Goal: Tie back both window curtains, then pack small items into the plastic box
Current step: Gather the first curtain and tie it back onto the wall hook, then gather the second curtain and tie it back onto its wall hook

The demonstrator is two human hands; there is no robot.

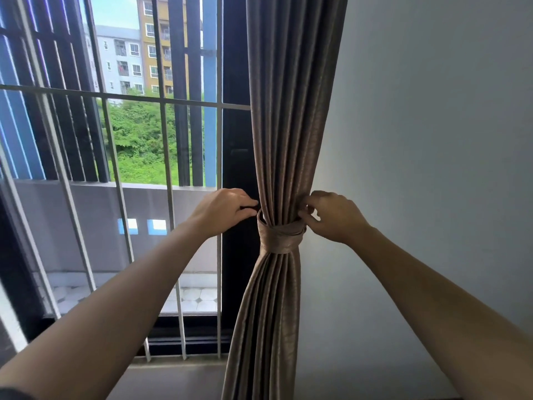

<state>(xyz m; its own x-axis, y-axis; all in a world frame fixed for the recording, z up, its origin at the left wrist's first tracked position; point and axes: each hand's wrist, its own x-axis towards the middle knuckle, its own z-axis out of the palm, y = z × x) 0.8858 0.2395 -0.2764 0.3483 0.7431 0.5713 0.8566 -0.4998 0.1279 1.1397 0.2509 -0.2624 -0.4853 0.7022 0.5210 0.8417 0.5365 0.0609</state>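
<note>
Curtain (284,125) hangs bunched at the window's right edge beside the wall (432,140), cinched by a tieback (278,236) so the glass stays clear. Left hand (223,212) pinches the band's left rim, and right hand (334,216) pinches its right end, likely to snug it; no box is visible.

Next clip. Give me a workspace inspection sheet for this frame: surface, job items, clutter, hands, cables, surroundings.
Surface: no table or worktop in view; only a strip of floor below the window.
Job's things: brown curtain gathered at the window's right edge, tieback band wrapped around its middle. Second curtain, plastic box and small items: nothing seen.
Clutter: nothing seen.
Hands: left hand touches the band's upper left edge; right hand pinches the band's end on the right side.
Cables: nothing seen.
Surroundings: window grille with a balcony, trees and apartment blocks beyond; plain wall to the right.
</note>
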